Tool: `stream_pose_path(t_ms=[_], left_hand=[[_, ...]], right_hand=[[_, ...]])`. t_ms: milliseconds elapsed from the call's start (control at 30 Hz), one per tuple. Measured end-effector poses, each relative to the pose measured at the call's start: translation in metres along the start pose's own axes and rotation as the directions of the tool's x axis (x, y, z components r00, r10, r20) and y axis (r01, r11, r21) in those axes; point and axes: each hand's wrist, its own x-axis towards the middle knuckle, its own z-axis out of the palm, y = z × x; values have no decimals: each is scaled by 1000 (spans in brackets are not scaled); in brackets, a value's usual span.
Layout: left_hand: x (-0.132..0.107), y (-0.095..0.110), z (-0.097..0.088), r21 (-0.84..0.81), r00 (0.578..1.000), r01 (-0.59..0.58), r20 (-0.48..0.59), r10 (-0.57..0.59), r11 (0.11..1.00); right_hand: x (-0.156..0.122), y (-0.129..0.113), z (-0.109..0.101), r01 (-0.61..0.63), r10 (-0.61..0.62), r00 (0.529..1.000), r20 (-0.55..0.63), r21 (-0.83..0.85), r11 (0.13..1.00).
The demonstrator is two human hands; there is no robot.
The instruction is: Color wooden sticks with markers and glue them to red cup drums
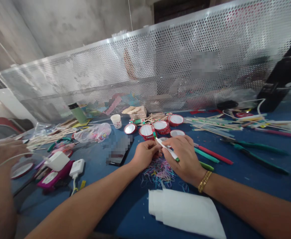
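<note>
My right hand, with a gold bracelet at the wrist, is closed around a white marker with green ends, held slanted. Touching it at the fingertips is my left hand, its fingers pinched together; what they hold, if anything, is hidden. Below both hands lies a tangle of thin pastel strands. Just beyond them stand stacks of small round red-sided pieces with white tops, like little drums. White folded sheets lie nearest to me.
A phone and a paper cup are left of centre. White chargers lie farther left, by another person's arm. Green-handled pliers and thin sticks are on the right. A perforated metal panel borders the table's back.
</note>
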Motion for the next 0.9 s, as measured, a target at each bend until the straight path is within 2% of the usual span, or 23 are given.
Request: stream_pose_path(t_ms=[133,300,467,733,900], left_hand=[[-1,1,0,17,1000,16,-9,-16,1000],[0,2,0,-2,1000,11,-8,-11,1000],[0,2,1,-5,999,24,-21,-24,1000],[-2,3,1,-4,1000,0,-19,0,1000],[0,0,0,-21,1000,14,-12,-15,1000]], right_hand=[[0,0,0,-20,19,999,-34,-23,1000],[0,0,0,-1,1,1000,-6,3,1000],[0,2,1,-33,32,999,-35,-26,999],[1,-3,-1,15,-15,1000,13,48,999],[0,-1,0,-9,9,1000,-11,-6,1000]])
